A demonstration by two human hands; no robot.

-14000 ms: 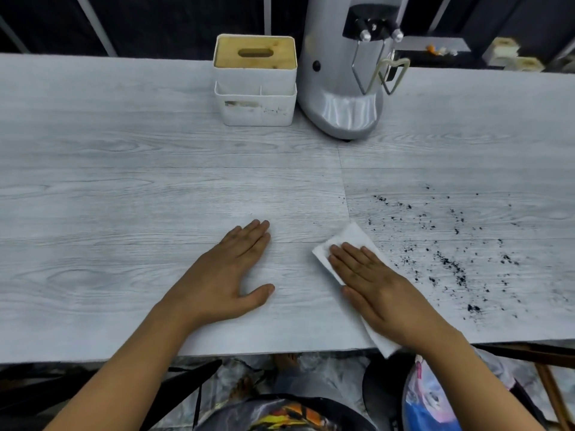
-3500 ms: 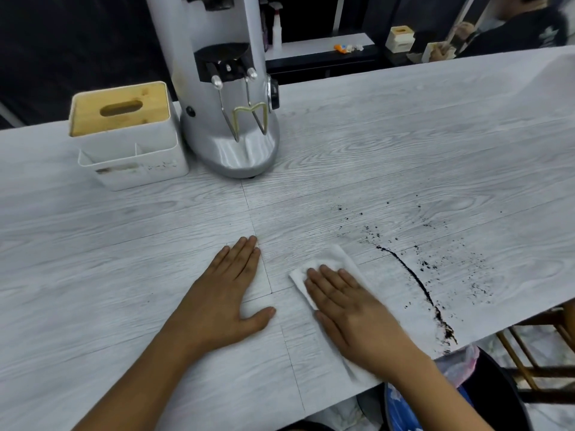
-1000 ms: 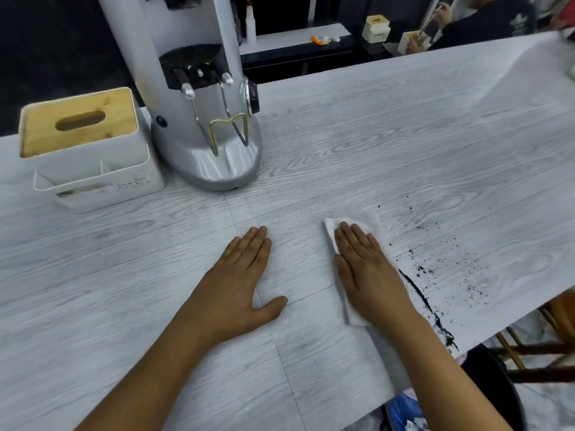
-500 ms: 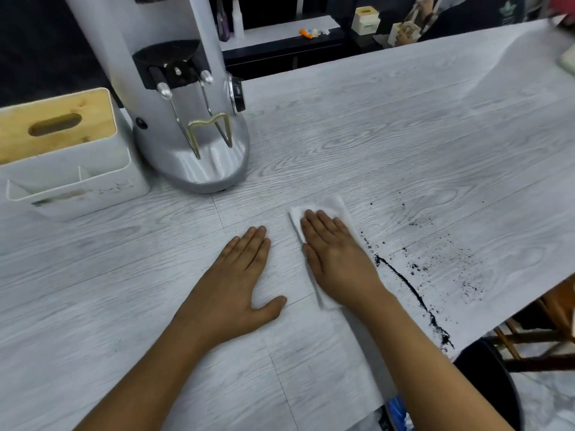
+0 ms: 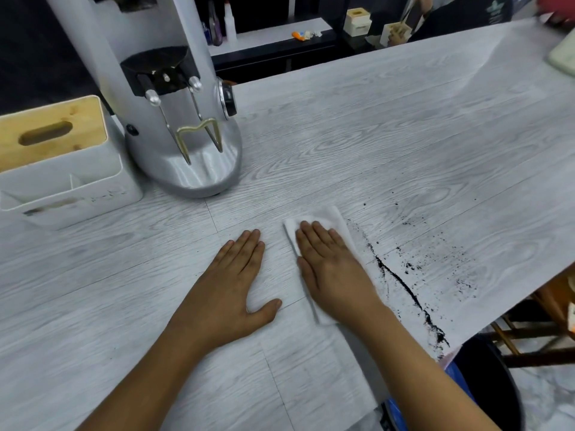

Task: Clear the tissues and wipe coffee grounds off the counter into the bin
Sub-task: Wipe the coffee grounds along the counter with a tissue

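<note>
Right hand (image 5: 334, 275) lies flat, fingers straight, palm pressing a folded white tissue (image 5: 331, 217) onto the counter (image 5: 389, 126). No grasp, just downward pressure. Left hand (image 5: 231, 290) is flat too, holding nothing, just at 9 o'clock of the right, bracing on the counter.

Coffee grounds (image 5: 404, 286): at 3 to 4 o'clock of the right hand, a dark raked line starts close beside the tissue's edge and runs out to the counter's near edge. Loose specks are scattered further out at 2 to 3 o'clock.

Progress, judging from this: partway. The grounds look gathered into a ridge aimed at the edge, but none of that ridge is off the counter yet, and the scatter beyond is untouched. The tissue itself still has to go in the bin.

Containers:
- Bin (image 5: 485, 387) at 5 o'clock, below the counter edge, roughly under the line's end. Dark rim, blue inside; contents can't be made out.
- Tissue box (image 5: 53, 160) at 10 o'clock, white with a wooden slotted lid; nothing sticks out of the slot. Front pockets look empty.
- Coffee grinder (image 5: 174, 119) at 11 o'clock, beside the box.
</note>
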